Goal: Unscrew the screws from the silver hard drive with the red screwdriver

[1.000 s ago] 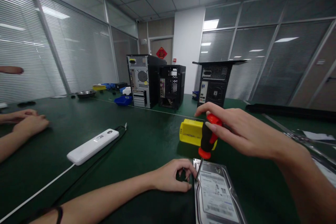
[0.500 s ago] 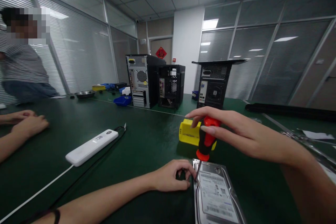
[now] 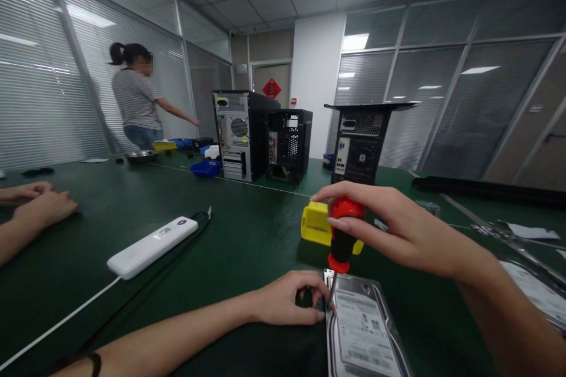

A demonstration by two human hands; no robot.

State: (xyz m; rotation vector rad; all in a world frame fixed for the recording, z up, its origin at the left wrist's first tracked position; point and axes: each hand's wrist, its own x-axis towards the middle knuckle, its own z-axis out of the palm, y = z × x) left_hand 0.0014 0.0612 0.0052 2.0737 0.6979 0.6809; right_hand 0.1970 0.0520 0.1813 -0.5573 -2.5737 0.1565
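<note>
Right hand (image 3: 407, 230) pinching the red-black screwdriver (image 3: 342, 232) at its handle top, near upright, tip down at the far left corner of the drive (image 3: 362, 327). Drive flat on the green worktop (image 3: 247, 235), near centre, label up. Left hand (image 3: 287, 299) resting on the worktop just left of that corner, fingers curled against the drive's edge, grip pressed together around nothing seen. Yellow box (image 3: 316, 222) just beyond the screwdriver. White power strip (image 3: 152, 246) to the left. Another person's hands (image 3: 38, 203) at far left; a standing person (image 3: 137, 103) far off by the computer towers (image 3: 260, 135).
</note>
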